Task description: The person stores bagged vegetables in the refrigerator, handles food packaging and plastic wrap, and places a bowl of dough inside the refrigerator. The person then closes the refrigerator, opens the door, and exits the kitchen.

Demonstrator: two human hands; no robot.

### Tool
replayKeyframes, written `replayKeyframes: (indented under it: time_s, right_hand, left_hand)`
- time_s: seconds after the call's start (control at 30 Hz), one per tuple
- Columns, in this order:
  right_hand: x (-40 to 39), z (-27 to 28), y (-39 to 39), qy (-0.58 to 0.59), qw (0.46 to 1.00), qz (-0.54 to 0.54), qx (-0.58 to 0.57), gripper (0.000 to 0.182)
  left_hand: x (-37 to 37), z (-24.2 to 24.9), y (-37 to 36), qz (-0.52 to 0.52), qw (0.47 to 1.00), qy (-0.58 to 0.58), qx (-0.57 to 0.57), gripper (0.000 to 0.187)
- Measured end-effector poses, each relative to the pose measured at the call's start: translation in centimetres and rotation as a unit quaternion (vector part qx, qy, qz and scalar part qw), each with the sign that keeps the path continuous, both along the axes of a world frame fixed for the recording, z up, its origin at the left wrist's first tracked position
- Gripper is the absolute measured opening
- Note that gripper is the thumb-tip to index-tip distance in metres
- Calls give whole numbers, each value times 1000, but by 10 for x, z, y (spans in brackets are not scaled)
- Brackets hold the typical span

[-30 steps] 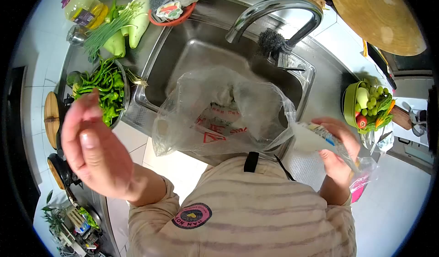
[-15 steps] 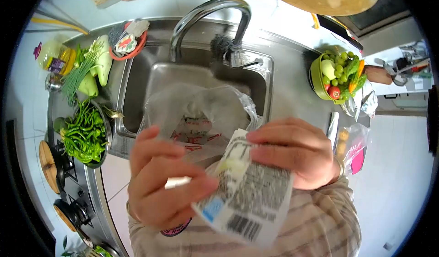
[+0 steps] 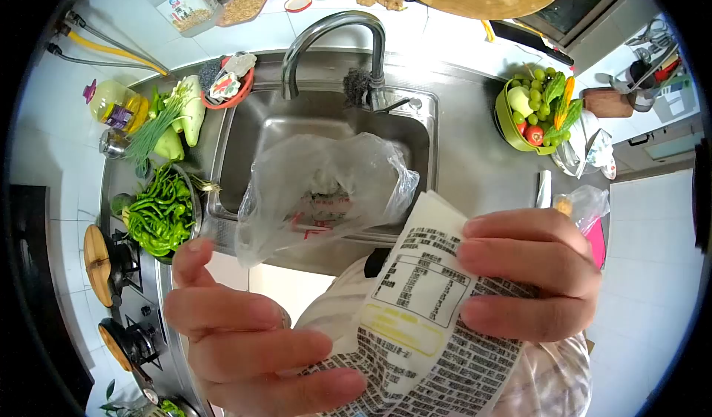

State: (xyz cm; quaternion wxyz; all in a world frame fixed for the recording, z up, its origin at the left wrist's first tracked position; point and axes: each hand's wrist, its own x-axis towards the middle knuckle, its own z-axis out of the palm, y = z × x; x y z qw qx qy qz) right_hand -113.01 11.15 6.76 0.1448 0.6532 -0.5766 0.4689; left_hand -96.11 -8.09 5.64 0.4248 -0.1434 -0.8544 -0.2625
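Observation:
A white packet (image 3: 415,324) covered in dense dark print, with a yellow-outlined box, is held close to the camera, tilted. My right hand (image 3: 530,276) closes on its right side, fingers lying across the printed face. At the lower left edge, my left hand (image 3: 252,335) pinches the packet with its lower fingers while the upper ones stick out. The packet's bottom runs out of view. Beyond it, a clear plastic bag (image 3: 297,187) with red lettering lies over the sink's front part, its mouth spread; its contents are hard to make out.
The steel sink (image 3: 278,113) has a curved faucet (image 3: 330,20). To its left are a bowl of green peppers (image 3: 163,213), pale long vegetables (image 3: 193,113) and a red basin (image 3: 245,94). A green basket (image 3: 508,124) of produce stands right; stove burners (image 3: 130,343) are lower left.
The packet has come nearer the camera and turned, now showing a table and yellow box instead of the barcode. Both hands have moved lower and farther apart.

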Motion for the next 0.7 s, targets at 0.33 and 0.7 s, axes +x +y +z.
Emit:
replayKeyframes:
  time_s: [0.33, 0.7]
  right_hand:
    - [17, 15, 23, 66, 996, -27, -47, 35]
    - [34, 24, 37, 61, 996, -50, -53, 32]
  left_hand:
    - [19, 16, 32, 112, 987, 98, -63, 17]
    - [34, 39, 23, 23, 988, 35, -150, 21]
